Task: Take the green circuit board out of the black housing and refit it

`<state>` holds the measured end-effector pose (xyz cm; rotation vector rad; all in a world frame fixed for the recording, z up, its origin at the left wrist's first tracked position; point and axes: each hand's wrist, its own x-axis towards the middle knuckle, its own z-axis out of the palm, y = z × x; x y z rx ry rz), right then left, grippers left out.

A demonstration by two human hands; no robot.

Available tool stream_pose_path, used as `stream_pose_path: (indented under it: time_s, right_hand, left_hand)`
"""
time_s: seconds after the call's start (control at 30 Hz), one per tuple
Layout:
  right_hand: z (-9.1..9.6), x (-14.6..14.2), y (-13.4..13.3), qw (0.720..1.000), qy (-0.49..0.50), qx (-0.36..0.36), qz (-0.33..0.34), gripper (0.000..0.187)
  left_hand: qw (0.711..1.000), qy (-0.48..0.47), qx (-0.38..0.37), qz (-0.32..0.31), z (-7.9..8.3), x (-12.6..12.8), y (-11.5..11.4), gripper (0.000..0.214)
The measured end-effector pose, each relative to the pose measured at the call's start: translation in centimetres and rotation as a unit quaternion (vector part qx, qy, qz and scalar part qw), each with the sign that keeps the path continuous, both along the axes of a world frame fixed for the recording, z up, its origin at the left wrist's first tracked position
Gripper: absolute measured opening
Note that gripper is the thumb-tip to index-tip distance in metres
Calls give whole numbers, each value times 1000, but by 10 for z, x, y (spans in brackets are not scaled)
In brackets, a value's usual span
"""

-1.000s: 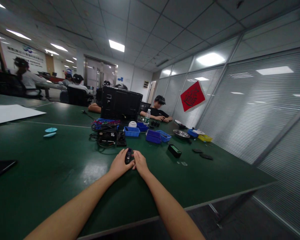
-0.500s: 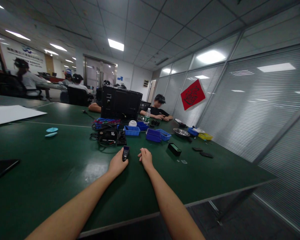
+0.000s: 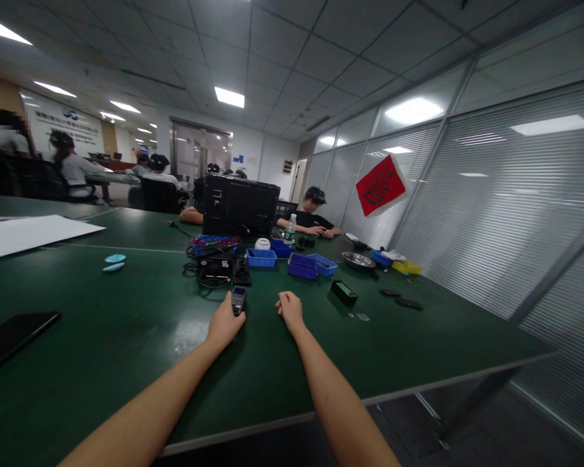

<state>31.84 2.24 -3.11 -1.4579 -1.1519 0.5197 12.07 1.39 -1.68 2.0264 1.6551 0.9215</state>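
My left hand (image 3: 224, 319) is wrapped round a small black handheld device with a screen (image 3: 238, 299). Its screen end faces up, and the thumb and fingers close on its sides. To its right, my right hand (image 3: 291, 309) rests low over the green table with its fingers curled in, and no object shows in it. Beyond the left hand lies a black box-shaped unit with cables (image 3: 215, 267). Right of my right hand stands a black box with a green top (image 3: 344, 293).
Blue bins (image 3: 261, 258), a white ball (image 3: 262, 244), a water bottle (image 3: 291, 228) and a black monitor (image 3: 242, 206) stand farther back. A metal bowl (image 3: 359, 261) is at the right. A person (image 3: 314, 217) sits across the table (image 3: 253, 383). A black tablet-like slab (image 3: 14, 337) lies left.
My left hand has shifted left, away from the right hand, and the device's screen has turned more toward me. The right hand stays curled. The whole view has swung slightly.
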Motion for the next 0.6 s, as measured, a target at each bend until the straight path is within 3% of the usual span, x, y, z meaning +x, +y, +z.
stream_pose_path:
  time_s: [0.3, 0.6]
  right_hand:
    - [-1, 5, 1, 1000, -2, 10, 7, 22]
    - [-5, 11, -6, 997, -74, -25, -1, 21]
  left_hand:
    - [999, 29, -13, 33, 3, -12, 2, 61]
    - [991, 68, -11, 114, 8, -78, 14, 64]
